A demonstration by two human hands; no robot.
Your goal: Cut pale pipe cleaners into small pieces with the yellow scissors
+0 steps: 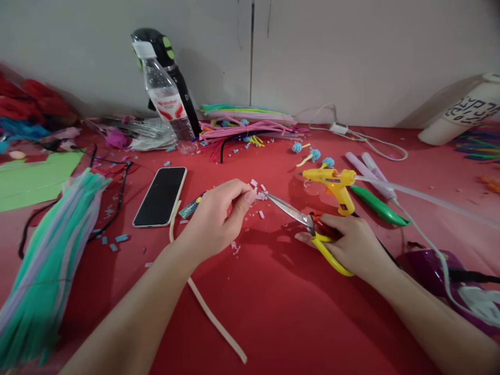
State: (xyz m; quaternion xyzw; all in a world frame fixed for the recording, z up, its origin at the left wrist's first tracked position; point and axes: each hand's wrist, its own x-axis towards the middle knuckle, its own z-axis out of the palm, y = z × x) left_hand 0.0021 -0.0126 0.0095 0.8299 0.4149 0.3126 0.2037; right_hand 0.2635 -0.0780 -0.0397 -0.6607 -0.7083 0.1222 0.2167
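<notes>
My right hand (347,239) grips a pair of scissors (291,211) with one red and one yellow handle. Their blades look nearly closed and point left toward my left fingertips. My left hand (221,216) pinches with thumb and forefinger at a small pale pink piece, mostly hidden by the fingers, close to the scissor tips. Small pink cut bits (261,214) lie on the red table around the fingertips. A pale pipe cleaner (216,320) runs beneath my left forearm toward the front of the table.
A yellow glue gun (332,179) stands just beyond my right hand, its cable trailing right. A phone (161,198) and a bundle of green and lilac pipe cleaners (47,271) lie left. Behind stand a plastic bottle (164,94) and pink pipe cleaners (250,127).
</notes>
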